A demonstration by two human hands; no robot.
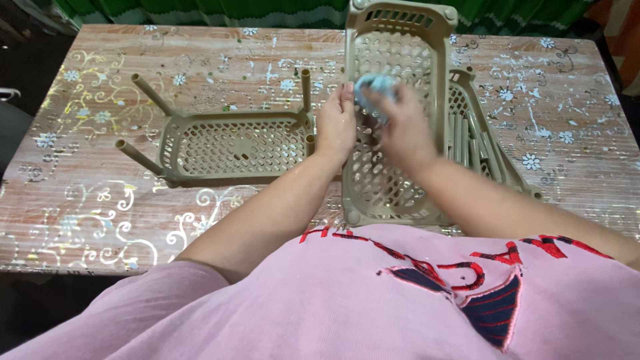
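**Hands, cloth and perforated tray: positions on the table**

Nearest the camera, a pink shirt (373,300) with a red and dark-blue emblem fills the lower frame. Both forearms extend forward from it over the table (87,200), whose brown surface carries a white and gold floral pattern.

The beige perforated tray (390,180) stands tilted on its near short edge, just in front of the person's body, with its open mesh face toward the camera. The left hand (335,127) grips the tray's left rim, fingers curled around the edge. The right hand (403,130) is closed on a light-blue cloth (377,85) and presses it against the mesh in the tray's upper half; this hand is motion-blurred.

Left of the tray, a second beige tray (230,147) lies inverted on the table, with tubular legs pointing up and outward. Right of the held tray, a third beige rack piece (483,143) with long slats rests at an angle, partly hidden behind it.

Beyond the table's far edge hangs green fabric (200,12).
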